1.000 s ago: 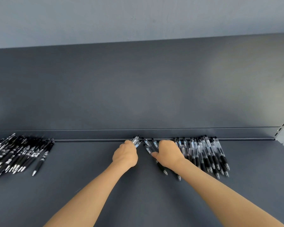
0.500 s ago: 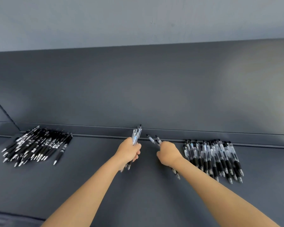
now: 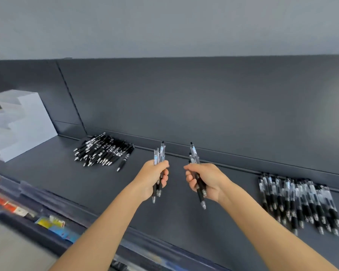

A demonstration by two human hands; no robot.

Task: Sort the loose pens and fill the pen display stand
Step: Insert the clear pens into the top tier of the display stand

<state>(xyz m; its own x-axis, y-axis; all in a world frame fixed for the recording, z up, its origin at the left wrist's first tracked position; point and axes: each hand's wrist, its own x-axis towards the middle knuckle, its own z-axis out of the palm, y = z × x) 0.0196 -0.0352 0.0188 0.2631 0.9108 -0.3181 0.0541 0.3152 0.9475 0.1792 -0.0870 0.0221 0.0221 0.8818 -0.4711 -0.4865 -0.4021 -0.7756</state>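
My left hand [image 3: 154, 178] grips a small bundle of clear pens [image 3: 159, 154] with black grips, held upright above the dark shelf [image 3: 67, 178]. My right hand [image 3: 205, 179] holds another few clear pens [image 3: 194, 153], tips pointing down. A pile of black pens [image 3: 104, 149] lies at the back left of the shelf. A row of clear pens [image 3: 299, 200] lies at the right. A white stepped display stand [image 3: 20, 124] sits at the far left.
The shelf's dark back panel [image 3: 204, 104] rises behind the pens. A lower shelf edge with coloured labels [image 3: 51, 223] runs along the bottom left, blurred.
Both hands have lifted off the shelf, each with a bundle of clear pens. The view has swung left, bringing the white stand into sight.
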